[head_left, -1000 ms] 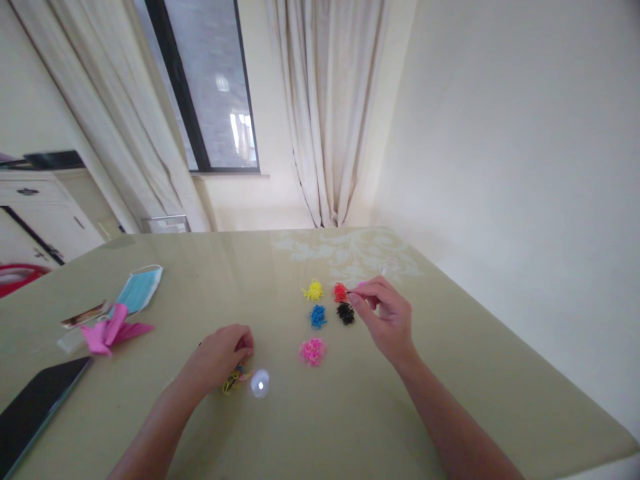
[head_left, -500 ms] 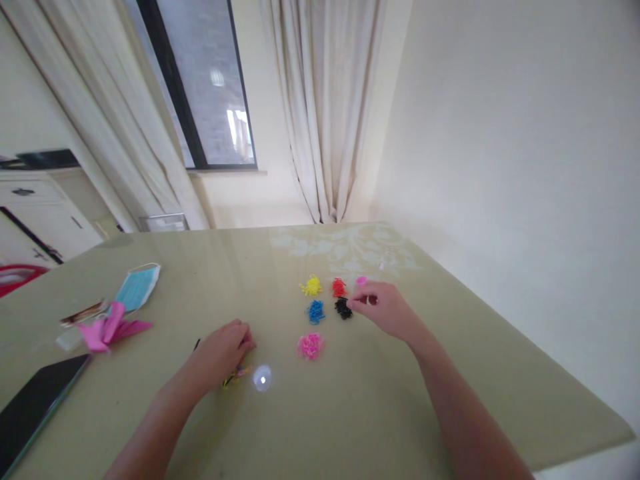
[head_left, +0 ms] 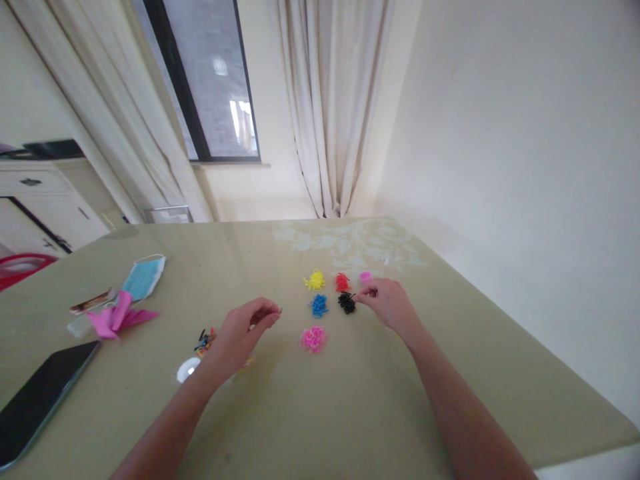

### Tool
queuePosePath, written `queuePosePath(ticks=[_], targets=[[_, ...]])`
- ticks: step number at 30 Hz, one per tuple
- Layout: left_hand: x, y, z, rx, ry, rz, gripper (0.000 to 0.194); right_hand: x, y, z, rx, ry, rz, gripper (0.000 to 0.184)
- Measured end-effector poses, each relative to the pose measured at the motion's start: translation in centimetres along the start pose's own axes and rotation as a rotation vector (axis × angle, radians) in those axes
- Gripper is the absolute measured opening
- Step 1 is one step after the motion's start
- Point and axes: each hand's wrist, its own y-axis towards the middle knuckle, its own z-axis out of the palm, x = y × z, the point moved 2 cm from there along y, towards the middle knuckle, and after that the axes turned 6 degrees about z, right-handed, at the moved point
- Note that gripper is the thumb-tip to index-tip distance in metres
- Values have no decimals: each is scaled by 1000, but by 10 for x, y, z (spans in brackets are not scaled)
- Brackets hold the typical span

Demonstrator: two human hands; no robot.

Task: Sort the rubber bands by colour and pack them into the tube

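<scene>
The left hand (head_left: 245, 333) is raised over the surface (head_left: 380, 413), its thumb and index fingers nearly together around something tiny at the tips (too small to name, perhaps a small band). Beneath and beside its forearm lies a mixed pile (head_left: 205, 342) of small coloured pieces, partly hidden by the arm, with a round white object (head_left: 189, 369) just beside it.

The right hand (head_left: 387, 305) has its fingertips pinched close together at the edge of the black pile (head_left: 347, 303); a thin dark piece seems to be between them.

The black pile lies just nearer than the red pile (head_left: 343, 282). To their left are the yellow pile (head_left: 315, 280) and, nearer, the blue pile (head_left: 319, 306); nearer again is the pink pile (head_left: 314, 339). A small pink item (head_left: 366, 277) lies just beyond the right hand.

On the left side, a pink folded shape (head_left: 119, 316) lies near a blue face mask (head_left: 143, 277) and a dark phone (head_left: 45, 397).
</scene>
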Motion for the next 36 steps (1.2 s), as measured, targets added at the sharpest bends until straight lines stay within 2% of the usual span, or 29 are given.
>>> queuePosePath(ticks=[3,7,12,18,21,25,29,31,36], targets=[[-8,-3,14,36,-268,0,27,23,-11,3,-14,209,-160,19],[-14,-5,28,89,-425,-1,24,59,-32,23,130,430,-371,24],[-24,-7,31,141,-472,9,22,73,-46,38,178,527,-410,24],[-31,-9,34,185,-430,-5,22,73,-48,36,205,544,-428,23],[-28,-8,25,173,-343,-1,28,72,-45,25,166,571,-403,20],[-19,-10,-11,171,18,-8,29,64,-37,2,68,754,-333,17],[-6,-18,-39,415,230,-83,24,57,-33,-12,42,860,-269,18],[0,-20,-42,483,261,-127,22,56,-33,-14,42,875,-248,21],[16,-17,-33,516,235,-141,16,55,-33,-14,44,872,-247,23]])
